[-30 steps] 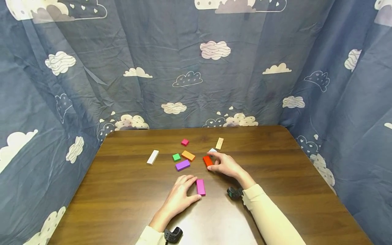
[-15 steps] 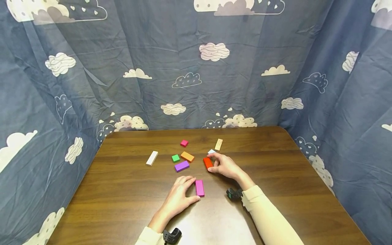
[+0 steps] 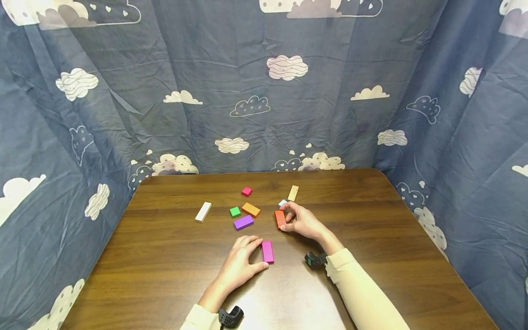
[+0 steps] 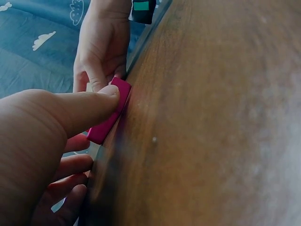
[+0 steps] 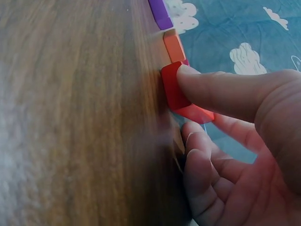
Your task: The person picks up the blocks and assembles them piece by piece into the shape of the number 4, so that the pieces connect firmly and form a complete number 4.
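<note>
My left hand (image 3: 240, 263) pinches a magenta block (image 3: 267, 252) lengthwise on the brown table, thumb at its near end and index finger at its far end. In the left wrist view, the thumb presses against the end of that block (image 4: 109, 115) while the other fingers lie curved below. Farther off and to the right, my right hand (image 3: 305, 223) holds a red block (image 3: 280, 220) the same way. The right wrist view shows the thumb on the end face of this red block (image 5: 175, 87), the index fingertip hidden behind it.
Left of the red block lie purple (image 3: 244, 222), orange (image 3: 251, 210) and green (image 3: 235, 212) blocks. A white block (image 3: 203, 212) is farther left. Toward the back are a crimson block (image 3: 246, 191), a natural-wood block (image 3: 293, 193) and a light blue block (image 3: 282, 203). A cloud-print curtain (image 3: 247, 128) hangs behind the table.
The red block has shifted slightly toward me and to the right with my right hand. My left hand and the magenta block keep their place; the head view has tilted a little.
</note>
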The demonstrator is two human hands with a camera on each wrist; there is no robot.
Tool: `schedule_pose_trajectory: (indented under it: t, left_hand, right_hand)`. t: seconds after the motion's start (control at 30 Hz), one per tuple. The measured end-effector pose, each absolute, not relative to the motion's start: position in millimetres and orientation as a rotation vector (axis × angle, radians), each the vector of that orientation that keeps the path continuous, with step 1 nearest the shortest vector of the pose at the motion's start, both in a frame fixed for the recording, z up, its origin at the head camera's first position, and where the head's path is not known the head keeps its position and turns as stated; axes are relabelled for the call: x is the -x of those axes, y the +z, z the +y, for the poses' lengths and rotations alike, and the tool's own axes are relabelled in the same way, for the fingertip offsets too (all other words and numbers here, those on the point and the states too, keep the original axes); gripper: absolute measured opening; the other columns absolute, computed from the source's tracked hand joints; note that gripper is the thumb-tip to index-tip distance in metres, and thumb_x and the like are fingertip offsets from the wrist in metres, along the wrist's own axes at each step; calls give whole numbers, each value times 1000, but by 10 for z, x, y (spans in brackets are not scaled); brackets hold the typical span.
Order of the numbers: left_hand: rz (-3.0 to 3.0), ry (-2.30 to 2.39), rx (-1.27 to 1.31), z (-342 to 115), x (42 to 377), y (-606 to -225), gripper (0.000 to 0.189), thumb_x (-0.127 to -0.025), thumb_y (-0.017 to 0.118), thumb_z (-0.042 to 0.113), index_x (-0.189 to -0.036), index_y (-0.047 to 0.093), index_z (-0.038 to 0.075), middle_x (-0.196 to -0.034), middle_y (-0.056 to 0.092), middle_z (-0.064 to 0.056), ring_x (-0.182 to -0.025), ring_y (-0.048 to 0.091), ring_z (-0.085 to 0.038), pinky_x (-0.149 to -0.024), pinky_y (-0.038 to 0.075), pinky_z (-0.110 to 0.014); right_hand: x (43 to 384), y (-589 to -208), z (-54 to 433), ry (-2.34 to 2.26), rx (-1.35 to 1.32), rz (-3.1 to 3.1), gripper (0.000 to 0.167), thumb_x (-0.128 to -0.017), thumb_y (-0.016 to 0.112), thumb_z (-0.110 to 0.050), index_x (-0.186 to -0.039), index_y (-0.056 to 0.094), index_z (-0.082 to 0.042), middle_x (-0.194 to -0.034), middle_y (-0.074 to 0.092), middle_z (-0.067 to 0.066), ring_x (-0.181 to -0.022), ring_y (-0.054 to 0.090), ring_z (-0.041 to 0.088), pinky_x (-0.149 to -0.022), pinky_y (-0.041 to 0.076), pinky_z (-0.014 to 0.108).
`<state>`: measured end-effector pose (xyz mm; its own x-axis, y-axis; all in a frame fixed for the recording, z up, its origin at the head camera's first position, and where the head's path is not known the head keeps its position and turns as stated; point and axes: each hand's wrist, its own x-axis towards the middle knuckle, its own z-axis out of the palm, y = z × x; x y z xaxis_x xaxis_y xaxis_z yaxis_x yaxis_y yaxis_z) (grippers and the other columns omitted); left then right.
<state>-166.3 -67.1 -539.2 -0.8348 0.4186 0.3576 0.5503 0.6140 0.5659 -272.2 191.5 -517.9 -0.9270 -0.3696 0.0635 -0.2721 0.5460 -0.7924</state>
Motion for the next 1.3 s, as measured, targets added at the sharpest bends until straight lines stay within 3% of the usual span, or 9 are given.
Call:
schedule_pose_trajectory:
  t: [0.27, 0.5, 0.83, 1.3]
  left_hand:
    - [-2643, -1016, 802, -671, 1663, -5399, 63, -78, 86, 32, -131, 65, 4, -132, 61, -10, -127, 49, -27, -107, 40, -45]
    - [-2641, -1022, 797, -668, 1658, -5416, 63, -78, 86, 33, -131, 66, 5, -132, 61, -9, -128, 49, -26, -107, 40, -44]
    - [-2659, -1007, 784, -666, 1666, -5416, 62, -79, 86, 32, -131, 66, 5, -132, 60, -9, -128, 49, -27, -106, 41, -45]
    - [-2656, -1006, 796, -669, 1667, -5410, 61, -80, 85, 33, -131, 66, 5, -133, 60, -11, -129, 48, -28, -108, 40, -45]
  right_hand:
    - [2712, -5178, 1915, -1457, 528, 2561, 58, -75, 86, -2, -124, 55, -10, -93, 68, 14, -71, 66, 20, -64, 51, 29]
    - [2698, -5167, 1903, -1492, 540, 2535, 57, -74, 85, 4, -120, 53, -9, -88, 70, 15, -73, 68, 24, -65, 55, 31]
    - [2665, -5135, 1865, -1409, 614, 2666, 40, -82, 78, 5, -113, 56, -8, -79, 67, 9, -73, 64, 20, -60, 50, 28]
    - [2585, -5066, 1706, -1432, 552, 2674, 40, -83, 78, 2, -114, 56, -11, -77, 67, 6, -64, 63, 15, -56, 54, 30]
